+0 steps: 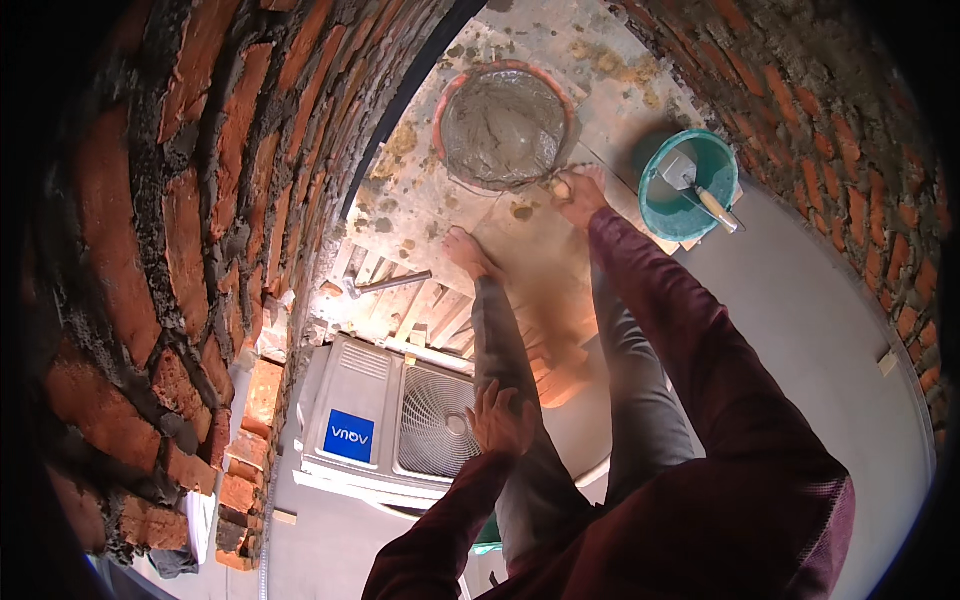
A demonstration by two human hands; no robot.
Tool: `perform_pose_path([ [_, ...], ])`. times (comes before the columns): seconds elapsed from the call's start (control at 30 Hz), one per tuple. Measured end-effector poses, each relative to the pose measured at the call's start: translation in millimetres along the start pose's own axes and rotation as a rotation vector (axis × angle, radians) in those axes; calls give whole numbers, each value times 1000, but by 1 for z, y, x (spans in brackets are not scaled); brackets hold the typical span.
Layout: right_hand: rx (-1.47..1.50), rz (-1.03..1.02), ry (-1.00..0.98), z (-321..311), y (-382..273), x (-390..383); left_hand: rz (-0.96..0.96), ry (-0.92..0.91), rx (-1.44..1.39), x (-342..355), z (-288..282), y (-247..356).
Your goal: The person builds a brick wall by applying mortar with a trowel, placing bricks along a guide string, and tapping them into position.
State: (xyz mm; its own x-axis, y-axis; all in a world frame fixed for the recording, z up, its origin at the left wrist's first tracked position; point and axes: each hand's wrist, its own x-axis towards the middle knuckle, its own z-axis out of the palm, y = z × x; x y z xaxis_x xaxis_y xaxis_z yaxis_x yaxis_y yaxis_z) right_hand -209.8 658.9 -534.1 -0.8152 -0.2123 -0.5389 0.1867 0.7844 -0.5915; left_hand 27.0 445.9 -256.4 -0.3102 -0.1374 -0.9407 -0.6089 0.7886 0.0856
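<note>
The person wears a dark maroon long-sleeved top (720, 420); its sleeves run down both forearms to the wrists. Grey trousers (630, 370) cover both legs to the ankles. Both feet (468, 250) are bare, without shoes, and both hands ungloved.

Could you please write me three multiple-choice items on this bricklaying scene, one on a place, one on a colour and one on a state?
1. Where does the left hand rest?
A. on the person's own left knee
B. on the brick wall
C. in the teal bucket

2. What colour is the bucket that holds a trowel?
A. red
B. teal
C. yellow

3. What is the state of the round mortar pan?
A. empty
B. overturned
C. filled with grey mortar

Answers: 1 A, the palm lies on the grey trouser leg. 2 B, its rim and wall are teal. 3 C, wet grey mortar fills it, and the right hand reaches to its rim.
</note>
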Motion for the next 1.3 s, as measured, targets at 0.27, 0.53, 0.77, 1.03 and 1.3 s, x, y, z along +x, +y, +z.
perform_pose_path([
  [0.27, 153, -62, -296, -143, -45, -55, 12, 169, -108, -8, -6, 11],
  [0.53, -99, -291, -548, -441, -258, -125, 159, 475, -478, -50, -22, 29],
  [0.77, -480, -773, -582, -590, -509, -129, 54, 546, -997, -91, -16, 25],
  [1.03, -928, -1157, -228, -560, -668, -73, -72, 504, -1177, -132, 25, 2],
  [1.3, -924, -1137, 255, -525, -612, -68, -98, 502, -1113, -133, 5, -43],
])
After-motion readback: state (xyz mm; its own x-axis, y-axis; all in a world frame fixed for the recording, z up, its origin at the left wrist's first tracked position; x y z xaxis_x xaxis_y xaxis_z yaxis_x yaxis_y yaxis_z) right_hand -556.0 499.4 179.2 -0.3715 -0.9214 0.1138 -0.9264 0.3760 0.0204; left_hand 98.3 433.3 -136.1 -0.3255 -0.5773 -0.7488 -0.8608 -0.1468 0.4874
